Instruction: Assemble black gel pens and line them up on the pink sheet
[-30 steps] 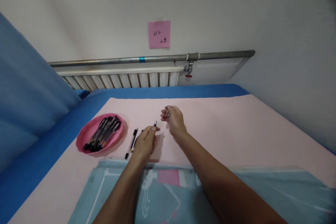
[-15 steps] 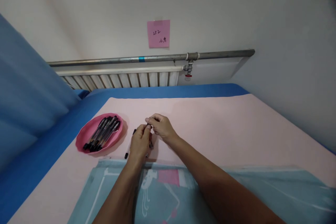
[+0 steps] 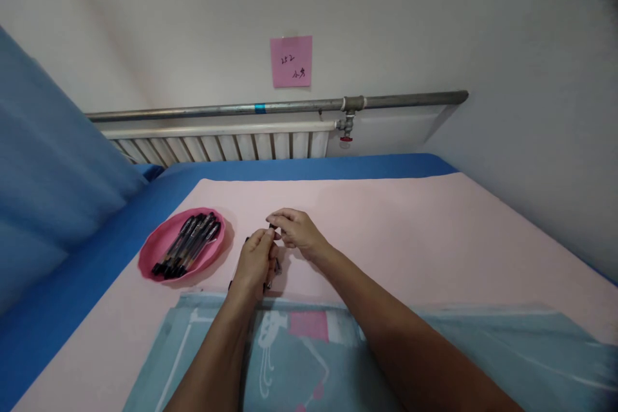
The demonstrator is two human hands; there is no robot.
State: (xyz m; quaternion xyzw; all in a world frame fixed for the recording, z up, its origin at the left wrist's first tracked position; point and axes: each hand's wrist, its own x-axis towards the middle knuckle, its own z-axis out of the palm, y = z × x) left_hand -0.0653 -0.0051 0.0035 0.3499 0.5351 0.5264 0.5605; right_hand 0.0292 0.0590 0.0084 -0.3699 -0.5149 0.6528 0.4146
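Both arms reach forward, fingertips meeting — left hand and right hand each pinching one pen (mostly hidden).

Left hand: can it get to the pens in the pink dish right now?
Probably yes. The pink dish sits open beside the left hand, with only sheet between. But that hand and the right hand are pinching a pen.

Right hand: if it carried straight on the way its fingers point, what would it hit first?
The left hand. The right hand points leftward at it, and both pinch the black pen. Further along that line lies the pink dish, though depth is unclear.
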